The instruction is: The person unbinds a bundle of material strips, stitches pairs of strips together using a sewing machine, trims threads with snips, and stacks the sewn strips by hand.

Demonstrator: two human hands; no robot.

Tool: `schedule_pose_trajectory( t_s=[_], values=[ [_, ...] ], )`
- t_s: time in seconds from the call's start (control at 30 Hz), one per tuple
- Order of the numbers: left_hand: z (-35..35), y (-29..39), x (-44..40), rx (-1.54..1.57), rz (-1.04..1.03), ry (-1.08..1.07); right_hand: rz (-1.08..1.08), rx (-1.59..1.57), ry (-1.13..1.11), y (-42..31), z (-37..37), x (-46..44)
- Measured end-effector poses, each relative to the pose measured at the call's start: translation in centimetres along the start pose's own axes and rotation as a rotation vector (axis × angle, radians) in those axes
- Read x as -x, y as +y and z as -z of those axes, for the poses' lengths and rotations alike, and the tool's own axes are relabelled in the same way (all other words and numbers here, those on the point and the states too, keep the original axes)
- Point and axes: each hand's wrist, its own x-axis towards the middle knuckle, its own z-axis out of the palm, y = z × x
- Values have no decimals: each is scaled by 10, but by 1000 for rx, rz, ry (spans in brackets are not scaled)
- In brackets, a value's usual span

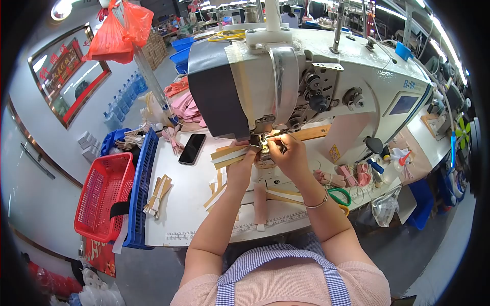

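In the middle of the view my left hand (247, 159) is closed on tan-and-white strips (228, 155), which stick out to its left. My right hand (289, 153) is pinched beside the lit needle area (265, 144) of a white sewing machine (326, 71); whatever lies between its fingertips is too small to make out. Both hands' fingertips are close together under the machine head. More tan-and-white strips (218, 191) lie beneath my left forearm. A pinkish-brown strip (260, 201) lies between my forearms, and tan strips (286, 195) pass by my right wrist.
A black phone (192, 149) and a tied strip bundle (158, 195) lie on the white table at left. Beyond its edge stand a blue crate (141, 188) and red basket (105, 189). Green-handled scissors (339, 196), pink bundles (352, 175) and a ruler strip (286, 219) are nearby.
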Motion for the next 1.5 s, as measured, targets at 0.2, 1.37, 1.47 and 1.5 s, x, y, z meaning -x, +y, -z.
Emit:
schedule_pose_trajectory(
  t_s=[0.2,1.37,1.47,1.5],
  values=[
    [32,5,-4,-594,-703,-271,104,-277,506,-14,10,5],
    [11,-3,10,-810,-1017,-118,-813,-1031,-277,-10,-4,41],
    [11,-8,-1,-796,-884,-69,-847,-1029,-196,-13,-7,40],
    [12,-10,-4,-812,-861,-61,-855,-1039,-200,-11,-5,42]
  ],
)
